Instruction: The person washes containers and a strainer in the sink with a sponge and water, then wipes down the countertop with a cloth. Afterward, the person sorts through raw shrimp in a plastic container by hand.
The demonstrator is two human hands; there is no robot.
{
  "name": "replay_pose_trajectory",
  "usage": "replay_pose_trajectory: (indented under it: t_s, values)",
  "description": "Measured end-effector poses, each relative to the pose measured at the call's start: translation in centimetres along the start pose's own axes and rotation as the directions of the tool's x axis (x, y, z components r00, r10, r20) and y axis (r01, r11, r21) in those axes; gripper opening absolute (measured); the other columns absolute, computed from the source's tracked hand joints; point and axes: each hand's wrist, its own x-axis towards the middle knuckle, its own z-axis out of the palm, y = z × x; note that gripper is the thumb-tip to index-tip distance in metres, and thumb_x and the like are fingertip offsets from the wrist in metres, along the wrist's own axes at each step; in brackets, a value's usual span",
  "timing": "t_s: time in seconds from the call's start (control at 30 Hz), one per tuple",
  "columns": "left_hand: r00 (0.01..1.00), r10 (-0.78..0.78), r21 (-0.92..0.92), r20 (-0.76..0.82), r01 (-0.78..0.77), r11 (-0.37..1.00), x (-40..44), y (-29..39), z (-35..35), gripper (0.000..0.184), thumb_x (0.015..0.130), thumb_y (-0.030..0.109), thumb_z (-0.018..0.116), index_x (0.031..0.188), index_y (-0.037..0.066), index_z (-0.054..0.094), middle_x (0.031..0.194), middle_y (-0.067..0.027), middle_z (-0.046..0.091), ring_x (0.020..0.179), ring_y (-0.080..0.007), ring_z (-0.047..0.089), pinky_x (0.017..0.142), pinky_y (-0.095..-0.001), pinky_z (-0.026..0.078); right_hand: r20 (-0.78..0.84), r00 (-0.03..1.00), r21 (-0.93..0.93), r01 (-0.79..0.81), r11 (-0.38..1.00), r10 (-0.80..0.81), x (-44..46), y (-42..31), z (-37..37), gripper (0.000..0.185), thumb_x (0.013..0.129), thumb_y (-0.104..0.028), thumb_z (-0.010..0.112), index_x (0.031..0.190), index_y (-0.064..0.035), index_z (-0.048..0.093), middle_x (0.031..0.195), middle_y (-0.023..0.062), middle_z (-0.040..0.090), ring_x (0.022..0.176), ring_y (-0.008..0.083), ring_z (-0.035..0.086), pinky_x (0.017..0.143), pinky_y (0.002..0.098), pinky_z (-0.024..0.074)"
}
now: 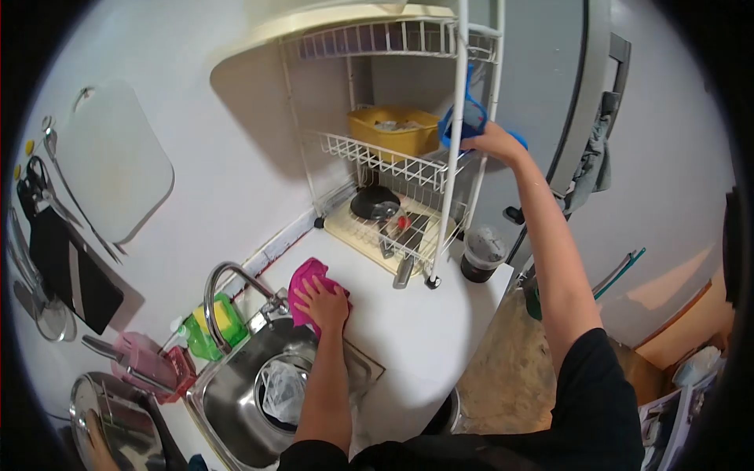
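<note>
One steel sink [224,400] holds clear plastic [284,390] in a bowl. Right of the curved faucet [210,292], the left hand [323,304] lies on a crumpled pink cloth [308,275] on the white counter [393,334], fingers spread open and flat over it. Farther right, a yellow basket [389,141] sits on the white wire rack [458,102]. Beside the basket, the right hand [493,143] touches a blue item [453,133], fingers partly curled; whether they grip it, I cannot tell.
</note>
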Motion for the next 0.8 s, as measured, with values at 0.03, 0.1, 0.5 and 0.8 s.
replay_pose_trajectory:
  t_s: [0.03, 0.1, 0.5, 0.8]
  values:
    - [1.0, 0.002, -0.023, -0.018, -0.002, 1.0, 0.1, -0.1, 0.1, 0.063, 0.082, 0.039, 0.045, 0.134, 0.006, 0.033, 0.142, -0.0166, 0.024, 0.131, -0.0419, 0.013, 0.102, -0.0597, 0.008, 0.021, 0.997, 0.123, 0.068, 0.99, -0.072, -2.0, -1.1, 0.0, 0.057, 0.062, -0.028, 0.074, 0.108, 0.0013, 0.057, 0.097, 0.0123, 0.061, 0.089, 0.0212, 0.057, 0.082, 0.0296, 0.0428]
    - [0.999, 0.006, -0.03, -0.053, -0.008, 1.0, 0.7, -0.5, 1.7, 0.063, 0.081, 0.039, 0.045, 0.133, 0.006, 0.035, 0.142, -0.0164, 0.023, 0.131, -0.0418, 0.013, 0.102, -0.0608, 0.006, -0.064, 0.986, 0.282, 0.169, 0.945, -0.157, -4.2, -1.4, 0.1, 0.055, 0.065, -0.022, 0.073, 0.112, 0.0001, 0.055, 0.099, 0.0082, 0.06, 0.089, 0.0161, 0.056, 0.08, 0.0281, 0.043]
    - [0.884, 0.458, -0.142, 0.09, -0.444, 0.885, -10.3, 7.4, 0.8, 0.062, 0.083, 0.031, 0.045, 0.133, -0.001, 0.03, 0.138, -0.0212, 0.028, 0.128, -0.0416, 0.023, 0.103, -0.0551, 0.015, -0.765, 0.641, 0.394, 0.393, 0.831, 0.059, -14.0, 2.2, 11.3, 0.009, 0.086, -0.008, 0.051, 0.091, -0.0005, 0.053, 0.083, 0.0042, 0.051, 0.076, 0.0112, 0.047, 0.068, 0.0237, 0.0406]
    - [0.921, 0.389, -0.049, -0.005, -0.389, 0.92, 7.6, 5.1, 7.7, 0.054, 0.083, 0.03, 0.041, 0.129, 0.003, 0.038, 0.136, -0.0123, 0.036, 0.127, -0.0339, 0.029, 0.104, -0.0498, 0.02, -0.234, 0.963, 0.413, 0.225, 0.882, -0.135, -24.3, -0.7, 29.6, 0.011, 0.076, 0.006, 0.053, 0.081, -0.002, 0.058, 0.077, 0.0077, 0.05, 0.067, 0.0152, 0.05, 0.058, 0.0242, 0.0428]
